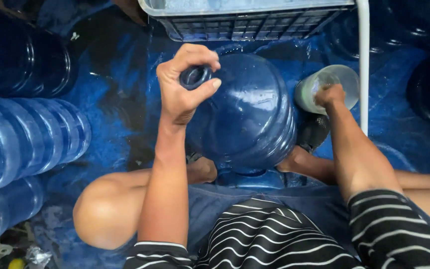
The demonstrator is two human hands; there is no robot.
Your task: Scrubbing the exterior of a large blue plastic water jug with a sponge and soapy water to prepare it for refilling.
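A water jug [247, 114] stands between the knees, a cup [324, 87] to its right, a crate [245, 22] behind.

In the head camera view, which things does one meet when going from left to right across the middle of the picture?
Stacked blue water jugs → left hand gripping the neck of the big blue jug → right hand in the clear plastic cup → white pipe.

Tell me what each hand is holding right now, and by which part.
Left hand grips the blue water jug by its neck. Right hand reaches into a translucent cup; any hold is unclear.
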